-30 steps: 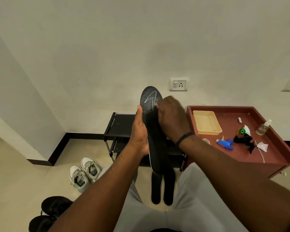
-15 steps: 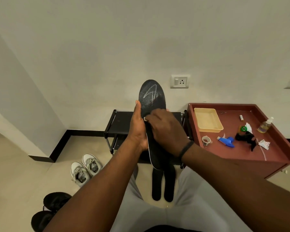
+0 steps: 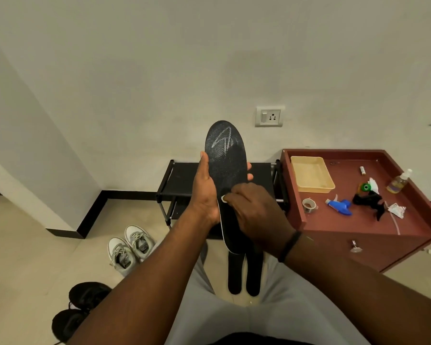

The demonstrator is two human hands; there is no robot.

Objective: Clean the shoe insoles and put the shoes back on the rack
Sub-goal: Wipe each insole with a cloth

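Black insole (image 3: 225, 160), held upright in front of the shoe rack (image 3: 182, 180), long axis near vertical, end with the pale scribble pointing up. Left hand (image 3: 204, 192) wrapped round its left edge, fingertips showing at the right edge. Right hand (image 3: 253, 212) curled, pinching a small white wipe (image 3: 224, 197) against its middle. Two more black insoles (image 3: 244, 275) flat on the floor below.

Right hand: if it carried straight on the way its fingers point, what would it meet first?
The right hand points left across the insole, so the left hand gripping that insole's edge comes first, though depth is unclear.
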